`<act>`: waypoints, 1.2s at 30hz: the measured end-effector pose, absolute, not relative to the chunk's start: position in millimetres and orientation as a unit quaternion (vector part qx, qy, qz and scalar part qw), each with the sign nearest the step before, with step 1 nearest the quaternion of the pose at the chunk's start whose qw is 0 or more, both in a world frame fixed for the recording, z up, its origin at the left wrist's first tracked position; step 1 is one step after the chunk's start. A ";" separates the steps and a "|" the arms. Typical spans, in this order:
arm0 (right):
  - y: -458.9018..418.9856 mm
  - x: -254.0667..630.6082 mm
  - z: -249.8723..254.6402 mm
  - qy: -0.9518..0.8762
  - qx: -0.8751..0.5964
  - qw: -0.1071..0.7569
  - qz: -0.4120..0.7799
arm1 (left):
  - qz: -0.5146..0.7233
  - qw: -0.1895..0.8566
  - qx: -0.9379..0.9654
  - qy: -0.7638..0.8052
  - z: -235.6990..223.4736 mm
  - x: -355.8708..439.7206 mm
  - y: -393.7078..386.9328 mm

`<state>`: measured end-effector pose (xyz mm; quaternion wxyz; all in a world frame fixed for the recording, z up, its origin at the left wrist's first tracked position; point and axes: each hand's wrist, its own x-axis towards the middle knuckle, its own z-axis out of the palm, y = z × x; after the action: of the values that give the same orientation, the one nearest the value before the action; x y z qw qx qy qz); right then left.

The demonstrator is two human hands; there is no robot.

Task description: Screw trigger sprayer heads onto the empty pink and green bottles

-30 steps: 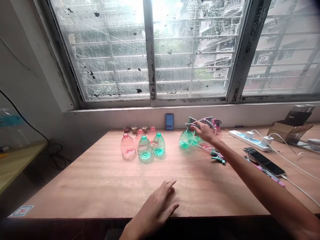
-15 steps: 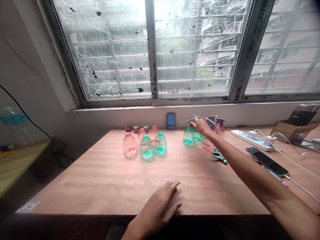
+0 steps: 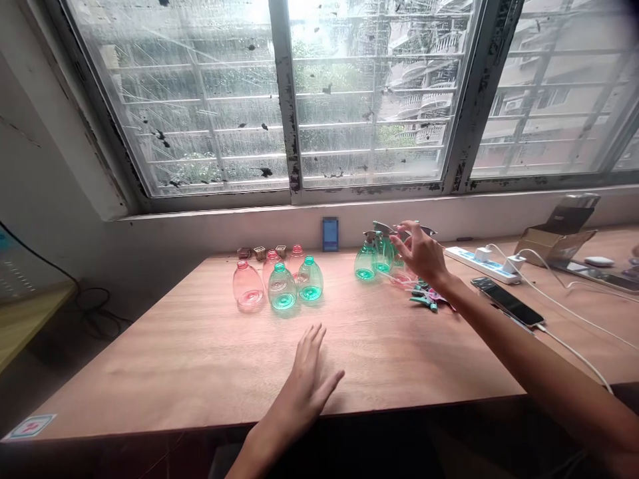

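Note:
My left hand [image 3: 305, 380] hovers over the front of the table with its fingers spread and nothing in them. Beyond it stand clear bottles without tops: a pink bottle [image 3: 247, 286], a green bottle [image 3: 282, 289], another green bottle [image 3: 310, 281] and pink ones behind. My right hand [image 3: 422, 251] is raised beside a group of spray bottles, fingers apart and apparently holding nothing. Nearest to its left are a green spray bottle [image 3: 383, 254] and a second green spray bottle [image 3: 365, 263]. The hand partly hides other bottles. Loose teal and pink spray heads [image 3: 424, 297] lie below it.
Small dark cubes [image 3: 259, 253] sit at the table's back edge, and a blue card [image 3: 330, 234] leans on the wall. To the right are a power strip [image 3: 483, 265] with chargers and cables, a phone [image 3: 506, 303] and an open cardboard box [image 3: 554, 236].
My right hand has come off the top of a green spray bottle and moved right, with its fingers opening. My left hand has reached slightly forward and spread its fingers. The view has shifted a little.

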<state>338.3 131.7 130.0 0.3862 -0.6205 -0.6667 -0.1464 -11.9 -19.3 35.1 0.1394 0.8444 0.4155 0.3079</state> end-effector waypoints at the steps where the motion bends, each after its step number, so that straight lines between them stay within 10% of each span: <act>1: 116.1 347.4 118.5 -0.663 -0.619 0.393 -0.150 | 0.315 0.115 0.841 0.424 39.2 -15.2 -11.9; 9: 14.2 394.8 19.5 -0.715 -0.579 0.381 -0.086 | 0.303 -0.128 0.793 0.513 123.1 -55.7 74.8; 36: 12.3 380.4 -4.1 -0.763 -0.590 0.261 0.048 | 0.369 0.080 0.717 0.586 71.6 -46.4 90.1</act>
<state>380.4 12.3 -4.1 0.2606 -0.5902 -0.7626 0.0478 -46.4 90.1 71.6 0.0800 0.7171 0.5857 0.3692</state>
